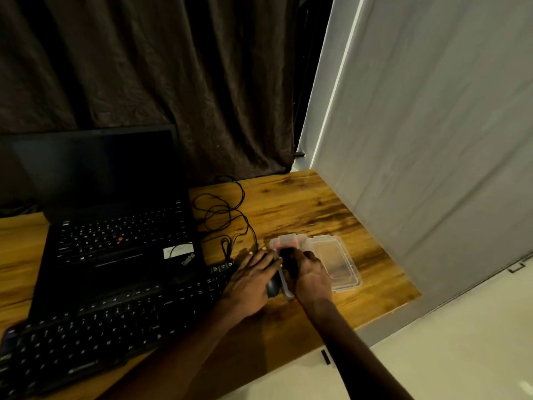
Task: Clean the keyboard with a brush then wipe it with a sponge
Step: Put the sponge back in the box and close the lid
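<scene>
**Fig. Tool pick-up, pre-brushing stage (head view).** Both hands work at a clear plastic case (288,241) on the wooden surface (317,203), its lid (337,264) swung open to the right.

- Right hand (311,277): fingers (313,259) curled round a dark tool (290,262), prob. the brush, held over the case. Bristles not discernible.
- Left hand (252,284): fingers (259,256) straight, laid flat beside the case's left edge, apparently steadying it. Grips nothing.
- A pink item (281,243) shows at the case's far end, poss. the sponge; too blurred to confirm.
- Black ext. keyboard (109,321): lies in front of the laptop (115,241), left of the hands, right end just under the left hand.
- A mouse (272,287) sits between the hands; its cable (227,209) lies coiled behind.

**Step in hand:** fetching the brush; brushing not yet begun, sponge wipe to come after.

**Next move calls for:** lifting the tool clear of the case, carrying it left over the mouse w/o snagging the cable, then setting bristles to the key rows. The left hand will likely need to shift to hold the keyboard.
</scene>
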